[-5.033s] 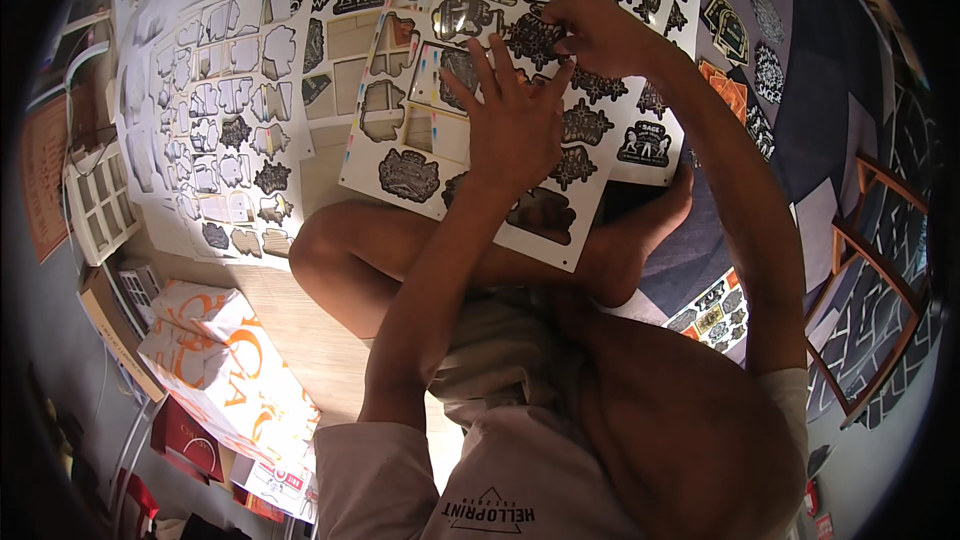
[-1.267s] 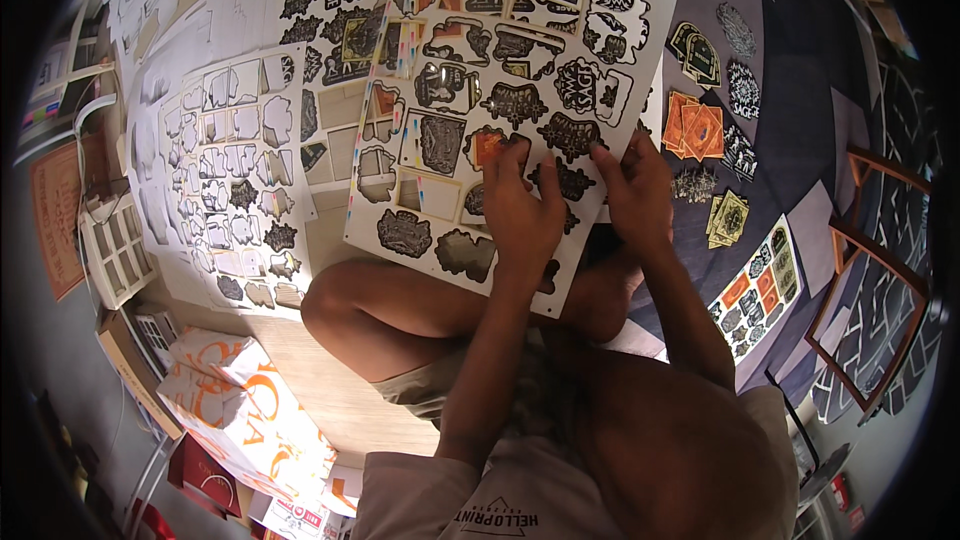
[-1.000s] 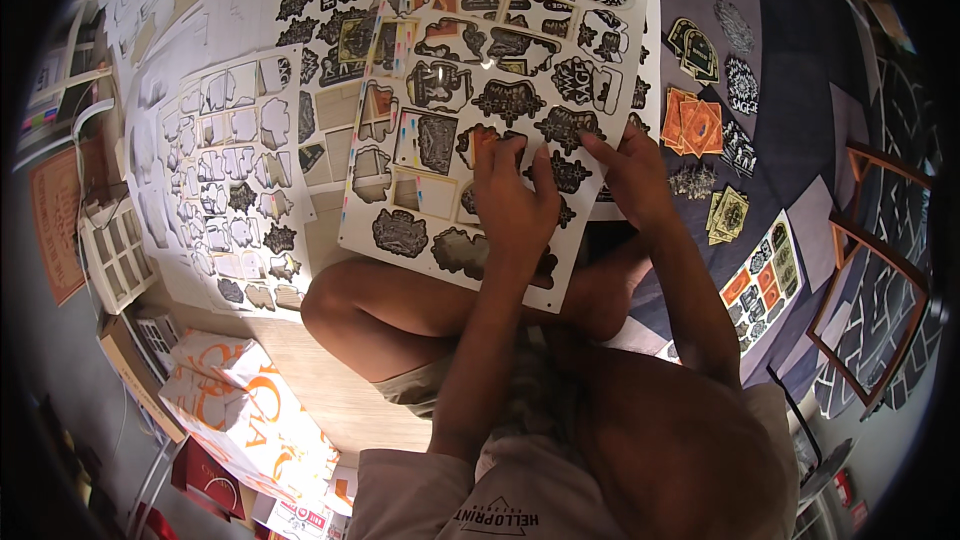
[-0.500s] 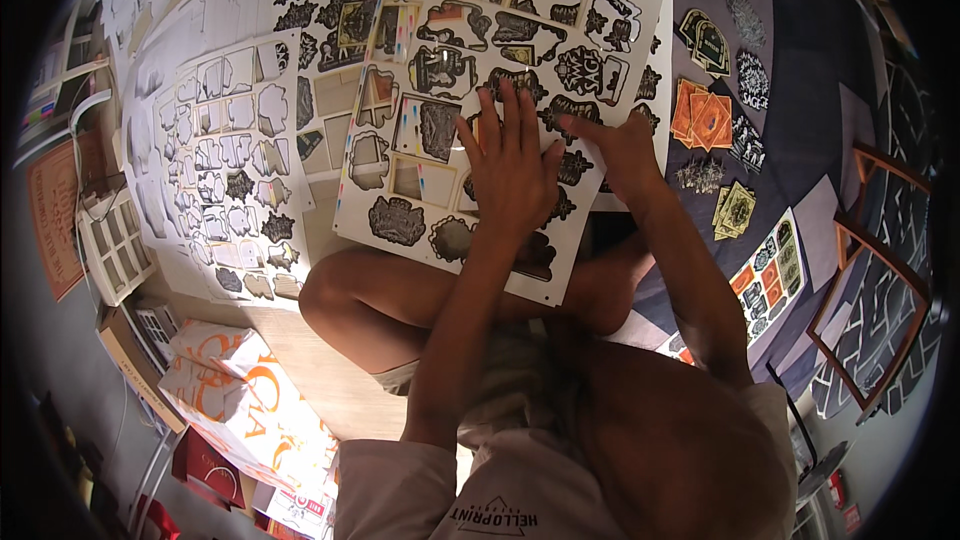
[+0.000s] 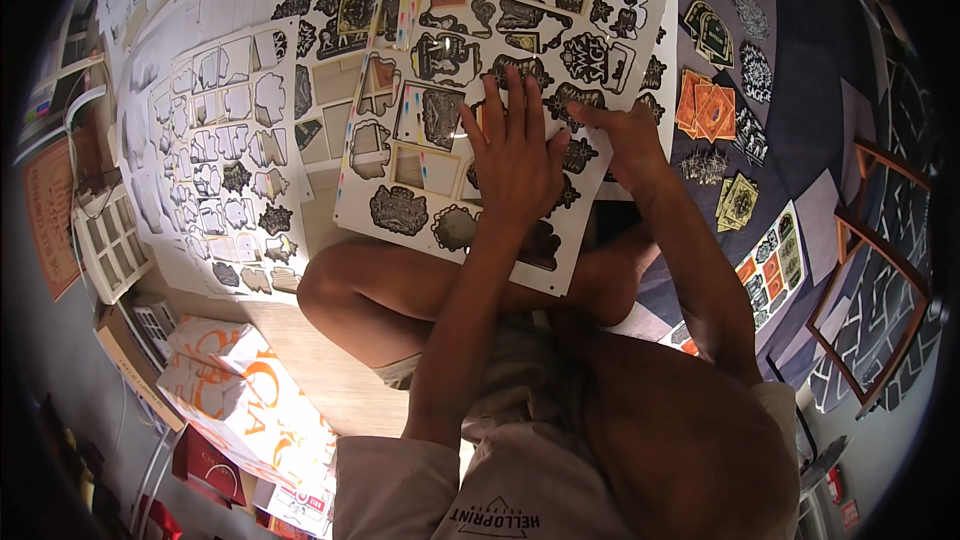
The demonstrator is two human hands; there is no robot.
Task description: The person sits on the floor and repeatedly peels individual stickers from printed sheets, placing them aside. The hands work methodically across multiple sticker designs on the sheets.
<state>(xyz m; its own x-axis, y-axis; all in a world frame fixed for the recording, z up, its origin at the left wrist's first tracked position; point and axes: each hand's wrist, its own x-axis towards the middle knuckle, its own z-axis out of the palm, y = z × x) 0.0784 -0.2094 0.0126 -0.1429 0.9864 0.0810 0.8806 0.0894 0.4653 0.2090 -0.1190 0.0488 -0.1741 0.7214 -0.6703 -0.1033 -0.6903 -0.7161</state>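
White sheet over leg. Left hand flat on it, fingers spread, grasping nothing. Right hand at black sticker, grip indeterminable. Apparently loosening it; needed next: careful edge pinch.

the left hand lies on the sheet, the right hand at its right edge. left of the sheet are more sheets; nearer and left, a bag. its near edge overlies a leg. cards lie right of it, a frame farther right.
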